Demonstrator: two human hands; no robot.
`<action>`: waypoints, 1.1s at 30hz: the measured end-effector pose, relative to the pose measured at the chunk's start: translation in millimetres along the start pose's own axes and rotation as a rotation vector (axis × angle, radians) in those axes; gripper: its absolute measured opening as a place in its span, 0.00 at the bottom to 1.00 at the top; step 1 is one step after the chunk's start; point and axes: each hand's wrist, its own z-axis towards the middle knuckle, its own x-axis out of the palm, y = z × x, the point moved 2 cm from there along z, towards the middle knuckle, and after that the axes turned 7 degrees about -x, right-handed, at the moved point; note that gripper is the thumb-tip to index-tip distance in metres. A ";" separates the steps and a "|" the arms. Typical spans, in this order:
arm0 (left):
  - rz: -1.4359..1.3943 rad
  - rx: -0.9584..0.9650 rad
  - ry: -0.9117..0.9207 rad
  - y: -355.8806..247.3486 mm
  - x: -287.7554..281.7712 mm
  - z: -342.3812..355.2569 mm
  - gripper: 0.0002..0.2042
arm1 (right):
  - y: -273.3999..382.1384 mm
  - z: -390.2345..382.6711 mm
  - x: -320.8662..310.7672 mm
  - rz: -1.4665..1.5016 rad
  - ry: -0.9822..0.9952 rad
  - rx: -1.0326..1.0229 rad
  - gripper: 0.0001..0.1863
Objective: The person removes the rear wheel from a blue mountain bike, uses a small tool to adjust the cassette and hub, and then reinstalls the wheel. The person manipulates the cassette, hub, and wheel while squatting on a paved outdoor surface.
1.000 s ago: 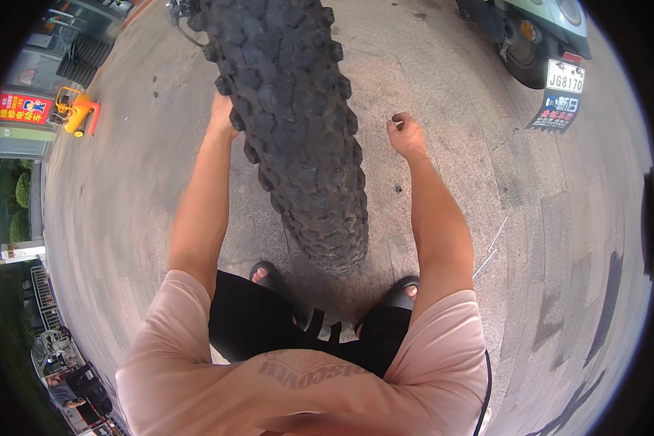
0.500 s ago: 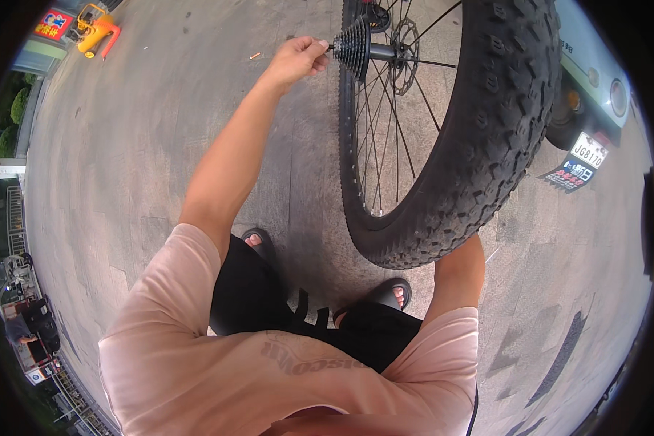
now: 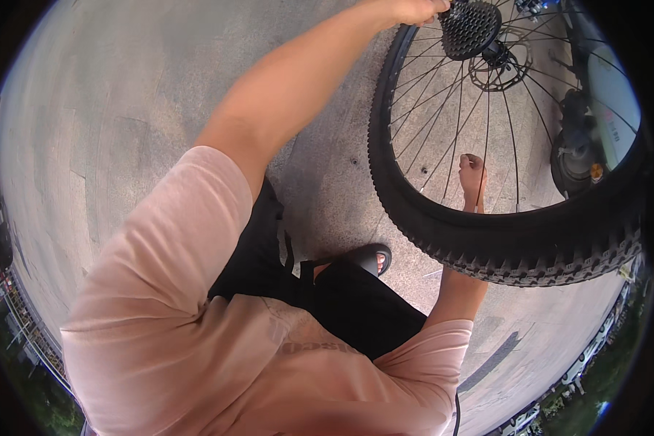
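Note:
A bicycle wheel with a knobbly black tire (image 3: 501,251) fills the upper right, tilted so its spokes face me. Its cassette (image 3: 471,30) of stacked sprockets is near the top edge, with a brake disc (image 3: 479,83) behind it. My left hand (image 3: 413,10), partly cut off by the top edge, pinches the axle end beside the smallest sprocket. My right forearm passes under the tire, and my right hand (image 3: 472,173) shows between the spokes behind the wheel. Its fingers are curled, apart from the rim; whatever they may hold is hidden.
Through the spokes at the right appears a pale vehicle (image 3: 612,109) with a dark wheel (image 3: 574,167). My sandalled foot (image 3: 370,258) stands on the paving below the tire. A dark strip (image 3: 490,362) marks the ground at lower right.
The wheel has swung right and turned from nearly edge-on to face me. My left hand has moved up and right with the cassette. My right hand, hidden before, now shows through the spokes.

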 end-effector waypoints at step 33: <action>0.118 0.112 0.032 -4.7 -19.1 -20.2 0.17 | 148.5 -148.8 184.8 -0.044 0.395 -0.488 0.15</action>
